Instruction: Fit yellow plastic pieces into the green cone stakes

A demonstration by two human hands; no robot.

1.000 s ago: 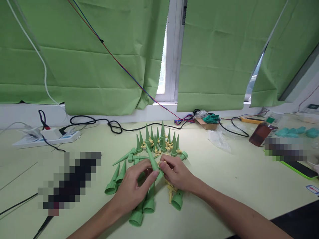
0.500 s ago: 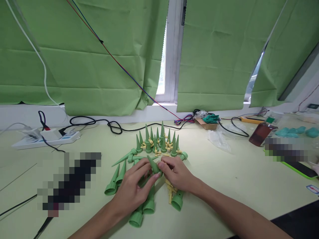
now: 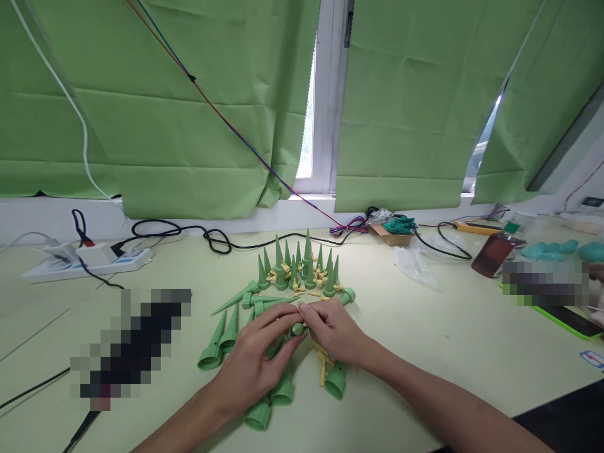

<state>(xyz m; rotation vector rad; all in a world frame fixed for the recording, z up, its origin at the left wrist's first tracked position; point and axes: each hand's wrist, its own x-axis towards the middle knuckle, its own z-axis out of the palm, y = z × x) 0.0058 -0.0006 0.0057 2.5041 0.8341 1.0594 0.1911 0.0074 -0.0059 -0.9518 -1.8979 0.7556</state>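
Steadying a green cone, left hand curled round it; right hand pinched closed at its right, contents hidden; firm hold seemed best.

There are over fifteen green cones, over six yellow pieces, one bottle, one cardboard box.

- Pale green surface, spans left to right, far edge at wall
- White wall, low strip below curtains
- Left green curtain, creased, hanging far side
- Right green curtain, same color, also creased
- White window frame between them
- Daylight through narrow glass gap; second bright slit far right
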